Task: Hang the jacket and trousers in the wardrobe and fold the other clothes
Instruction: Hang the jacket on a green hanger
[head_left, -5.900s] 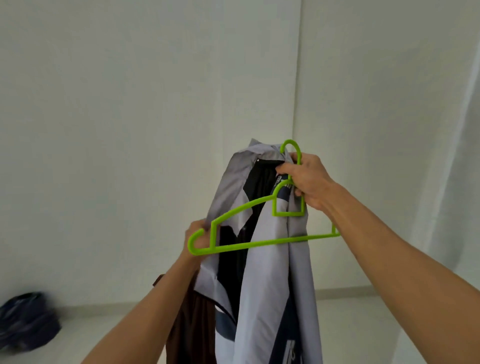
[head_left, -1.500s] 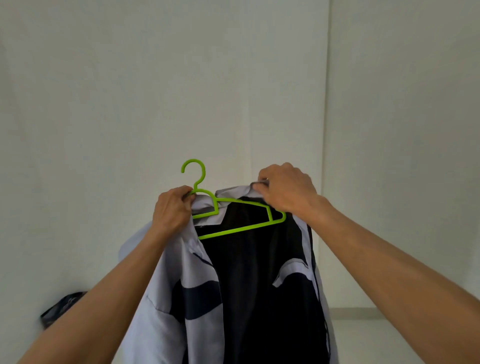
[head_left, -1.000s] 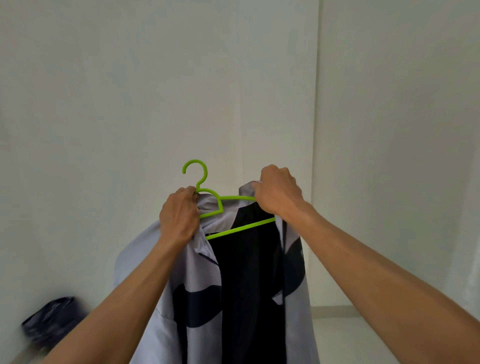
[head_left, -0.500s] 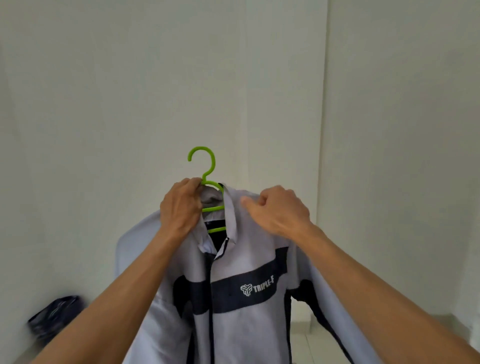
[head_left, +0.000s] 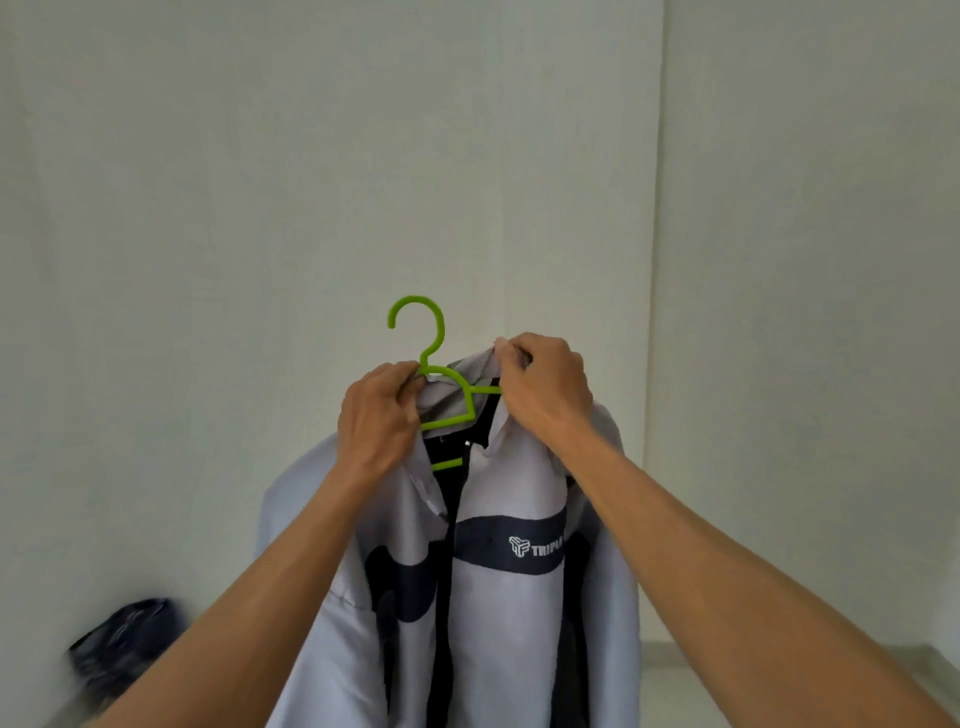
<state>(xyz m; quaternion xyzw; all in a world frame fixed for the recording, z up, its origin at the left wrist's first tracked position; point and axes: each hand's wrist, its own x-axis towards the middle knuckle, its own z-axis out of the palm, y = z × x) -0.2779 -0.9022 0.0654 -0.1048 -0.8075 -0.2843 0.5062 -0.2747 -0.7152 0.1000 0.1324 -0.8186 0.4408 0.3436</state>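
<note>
A light grey jacket (head_left: 498, 613) with a dark navy chest band and white logo hangs on a bright green plastic hanger (head_left: 431, 364), held up in front of a white wall. My left hand (head_left: 376, 421) grips the hanger's neck together with the left side of the collar. My right hand (head_left: 545, 387) pinches the right side of the collar and lifts it. The hanger's hook stands free above both hands. Most of the hanger's arms are hidden under the jacket. The jacket front hangs partly open down the middle.
A dark blue heap of cloth (head_left: 122, 642) lies blurred on the floor at the lower left. White walls meet in a corner (head_left: 655, 260) right of the jacket. A strip of pale floor (head_left: 727, 660) shows at the lower right.
The jacket's right side has been drawn over the hanger, so its front with the logo now faces me. My right hand has moved up from the shoulder to the collar.
</note>
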